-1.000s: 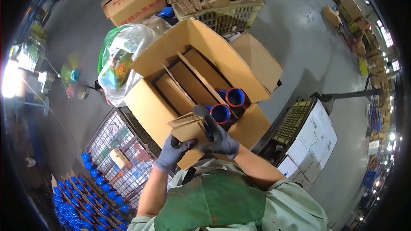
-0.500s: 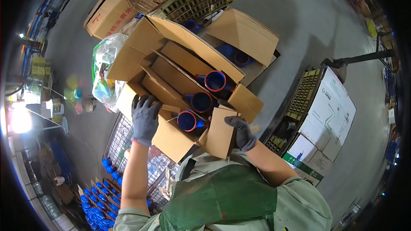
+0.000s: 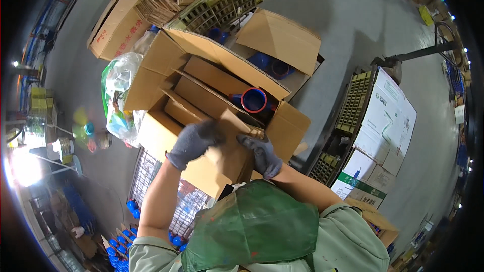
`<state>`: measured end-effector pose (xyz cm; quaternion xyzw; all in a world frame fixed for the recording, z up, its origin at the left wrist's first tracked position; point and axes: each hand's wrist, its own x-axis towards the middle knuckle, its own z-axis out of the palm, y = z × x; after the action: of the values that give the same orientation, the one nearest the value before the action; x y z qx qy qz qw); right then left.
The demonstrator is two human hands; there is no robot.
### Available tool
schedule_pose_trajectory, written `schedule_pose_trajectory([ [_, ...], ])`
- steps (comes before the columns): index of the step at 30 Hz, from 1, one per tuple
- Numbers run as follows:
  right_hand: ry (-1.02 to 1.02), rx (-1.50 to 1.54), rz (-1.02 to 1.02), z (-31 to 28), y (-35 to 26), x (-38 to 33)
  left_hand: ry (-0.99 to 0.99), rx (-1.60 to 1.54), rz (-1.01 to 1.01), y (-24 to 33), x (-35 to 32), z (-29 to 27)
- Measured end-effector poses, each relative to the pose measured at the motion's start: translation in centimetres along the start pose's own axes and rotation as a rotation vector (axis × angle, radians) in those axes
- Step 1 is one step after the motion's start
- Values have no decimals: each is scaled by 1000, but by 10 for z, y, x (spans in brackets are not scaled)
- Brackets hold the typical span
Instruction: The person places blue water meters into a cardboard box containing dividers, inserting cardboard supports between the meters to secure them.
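A large open cardboard box (image 3: 217,45) stands in front of me, with cardboard partitions (image 3: 194,93) making long slots inside. In its right-hand slot sits a blue pipe-like part (image 3: 253,100) with a red-rimmed round mouth. My right hand (image 3: 262,155), in a dark grey glove, grips a stack of cardboard pieces (image 3: 234,143) over the near side of the box. My left hand (image 3: 195,142), gloved alike, is at the left side of those pieces; its fingers are smeared by motion. The stack and my hands hide the near slots.
Behind stands a yellow-green crate (image 3: 222,7) heaped with cardboard, beside another open box (image 3: 282,35) holding blue parts. A plastic bag (image 3: 121,95) hangs at the left. White boxes (image 3: 385,116) lie on crates at the right. Several blue parts (image 3: 118,247) stand at lower left.
My left hand has left the box's left edge and moved right to the cardboard pieces. My right hand has shifted slightly left with them, and two red-rimmed parts are now covered.
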<state>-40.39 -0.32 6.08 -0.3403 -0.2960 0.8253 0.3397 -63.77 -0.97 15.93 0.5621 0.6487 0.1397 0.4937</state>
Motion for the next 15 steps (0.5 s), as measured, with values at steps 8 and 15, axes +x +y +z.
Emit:
schedule_pose_trajectory([
  [8,79,524,116,-29,-3,-4,84,439,117,-69,96,48],
  [15,91,-431,-504,-53,18,2,-119,230,141,31,62,-1],
])
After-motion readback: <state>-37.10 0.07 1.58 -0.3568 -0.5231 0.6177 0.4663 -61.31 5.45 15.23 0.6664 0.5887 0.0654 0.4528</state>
